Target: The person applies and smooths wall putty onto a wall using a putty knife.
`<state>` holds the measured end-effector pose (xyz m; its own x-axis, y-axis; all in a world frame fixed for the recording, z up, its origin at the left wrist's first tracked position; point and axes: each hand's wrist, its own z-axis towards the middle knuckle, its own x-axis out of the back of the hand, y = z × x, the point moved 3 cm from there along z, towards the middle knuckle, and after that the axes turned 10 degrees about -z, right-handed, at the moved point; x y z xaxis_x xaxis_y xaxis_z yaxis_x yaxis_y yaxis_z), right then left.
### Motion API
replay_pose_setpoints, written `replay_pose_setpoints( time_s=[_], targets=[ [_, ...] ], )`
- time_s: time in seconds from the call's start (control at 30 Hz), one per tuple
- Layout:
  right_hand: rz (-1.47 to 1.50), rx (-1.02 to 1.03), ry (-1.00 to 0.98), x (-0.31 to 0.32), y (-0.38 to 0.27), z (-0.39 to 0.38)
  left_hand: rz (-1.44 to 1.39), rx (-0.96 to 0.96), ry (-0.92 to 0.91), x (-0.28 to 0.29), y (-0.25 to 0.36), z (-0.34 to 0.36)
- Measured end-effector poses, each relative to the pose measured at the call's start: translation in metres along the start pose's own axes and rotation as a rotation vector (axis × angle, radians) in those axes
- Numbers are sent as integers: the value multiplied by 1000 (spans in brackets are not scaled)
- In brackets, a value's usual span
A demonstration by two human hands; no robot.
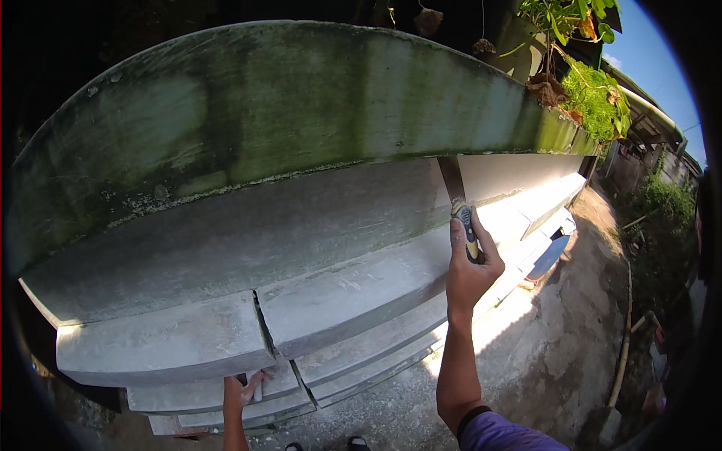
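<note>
My right hand (472,263) is closed around the black-and-yellow handle of a putty knife (468,233). Its broad, brownish blade points up and away, against the pale wall face (496,169) beneath the mossy ledge. At the lower left, my left hand (244,389) reaches to the front of the grey stepped slabs (173,334), with its fingers apart near the gap between two blocks. Part of that hand lies in shadow, and I see nothing held in it. Pale scratch marks show on the slab top between my hands.
A curved, green-stained concrete ledge (301,101) overhangs the work. Potted greenery (590,94) grows at its right end. A blue rounded object (547,258) stands by the slabs' far end. On the concrete floor (556,353) lies a long stick (623,353). Bright sun strikes the right side.
</note>
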<state>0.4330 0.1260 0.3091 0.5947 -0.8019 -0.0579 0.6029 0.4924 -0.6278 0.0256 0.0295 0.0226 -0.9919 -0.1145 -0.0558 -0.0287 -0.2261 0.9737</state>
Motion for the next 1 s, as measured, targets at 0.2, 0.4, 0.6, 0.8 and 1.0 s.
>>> replay_pose_setpoints(
  time_s=[0.2, 0.4, 0.6, 0.8, 1.0],
  targets=[
    [-38, -30, 9, -8, -9, 10, 164, 16, -84, 29, -40, 4],
    [-9, -82, -8, 7, -4, 2, -1, 23, 58, 15, -37, -7],
    [-92, -31, -21, 4, 3, -4, 24, 1, 22, 18, -40, -4],
    [-48, -118, -13, 3, -2, 0, 166, -57, 67, 25, -41, -2],
    [-30, -100, -21, -1, 0, -2, 7, 6, -13, 16, -32, 1]
  ],
)
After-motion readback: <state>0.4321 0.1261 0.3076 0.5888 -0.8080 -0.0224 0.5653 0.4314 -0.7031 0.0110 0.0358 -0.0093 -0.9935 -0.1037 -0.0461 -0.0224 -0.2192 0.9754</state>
